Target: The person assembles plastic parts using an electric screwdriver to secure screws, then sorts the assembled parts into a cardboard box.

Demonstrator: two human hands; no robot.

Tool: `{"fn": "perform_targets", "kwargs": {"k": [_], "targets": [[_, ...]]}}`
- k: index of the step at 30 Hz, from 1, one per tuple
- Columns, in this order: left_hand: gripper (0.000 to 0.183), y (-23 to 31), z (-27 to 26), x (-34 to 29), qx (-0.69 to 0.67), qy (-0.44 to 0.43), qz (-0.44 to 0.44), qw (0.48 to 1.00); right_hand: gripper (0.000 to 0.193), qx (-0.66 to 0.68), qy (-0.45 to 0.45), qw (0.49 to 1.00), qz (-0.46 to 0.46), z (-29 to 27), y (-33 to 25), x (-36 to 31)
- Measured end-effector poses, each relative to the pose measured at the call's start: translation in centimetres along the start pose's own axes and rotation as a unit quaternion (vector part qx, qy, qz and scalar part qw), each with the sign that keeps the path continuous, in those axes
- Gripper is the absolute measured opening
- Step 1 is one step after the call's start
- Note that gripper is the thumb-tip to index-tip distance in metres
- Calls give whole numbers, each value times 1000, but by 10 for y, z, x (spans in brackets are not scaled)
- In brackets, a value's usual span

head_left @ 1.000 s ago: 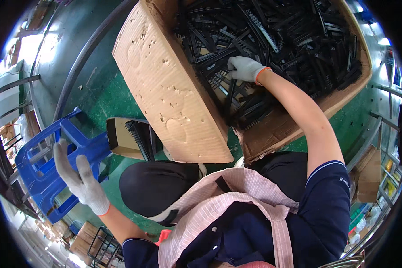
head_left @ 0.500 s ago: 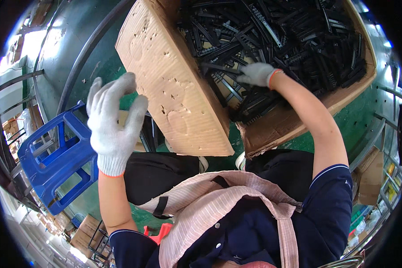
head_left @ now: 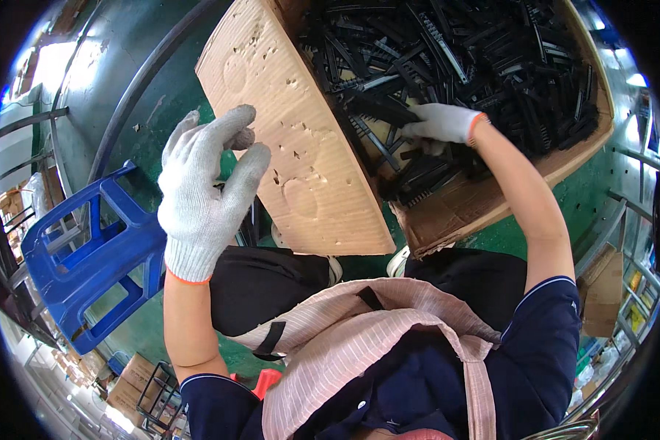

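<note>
My right hand (head_left: 444, 123), in a white knit glove with an orange cuff edge, reaches into a large cardboard box (head_left: 293, 158). Its fingers close on the end of a long black strip (head_left: 380, 108), which points left over the pile. Many similar narrow black strips (head_left: 484, 81), some with toothed or bristly edges and some with shiny faces, lie jumbled in the box. My left hand (head_left: 205, 194), gloved alike with grey fingertips, hangs in the air left of the box's raised flap. Its fingers are bent and apart, with nothing in them.
A blue plastic stool (head_left: 88, 257) lies tipped on the green floor at the left. A dark curved tube (head_left: 136, 84) runs behind it. Metal racks and a cardboard carton (head_left: 603, 293) stand at the right. A red plastic thing (head_left: 266, 381) shows beside my apron.
My left hand has shifted right and slightly up, toward the flap. My right hand has moved a little right, with the black strip now nearer level in its fingers.
</note>
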State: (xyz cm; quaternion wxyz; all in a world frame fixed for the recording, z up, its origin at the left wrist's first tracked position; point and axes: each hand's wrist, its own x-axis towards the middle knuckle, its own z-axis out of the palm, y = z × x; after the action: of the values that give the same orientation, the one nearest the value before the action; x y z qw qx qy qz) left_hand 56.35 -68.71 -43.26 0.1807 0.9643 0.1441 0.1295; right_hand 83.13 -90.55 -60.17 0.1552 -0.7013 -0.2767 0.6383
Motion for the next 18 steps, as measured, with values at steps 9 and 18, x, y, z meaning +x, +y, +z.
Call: {"fn": "perform_targets", "kwargs": {"k": [9, 18], "targets": [[34, 9, 7, 4, -70, -17, -15, 997, 80, 61, 165, 978, -112, -32, -51, -96], [62, 37, 28, 20, -619, 35, -252, 743, 43, -225, 380, 765, -468, 70, -158, -64]]}}
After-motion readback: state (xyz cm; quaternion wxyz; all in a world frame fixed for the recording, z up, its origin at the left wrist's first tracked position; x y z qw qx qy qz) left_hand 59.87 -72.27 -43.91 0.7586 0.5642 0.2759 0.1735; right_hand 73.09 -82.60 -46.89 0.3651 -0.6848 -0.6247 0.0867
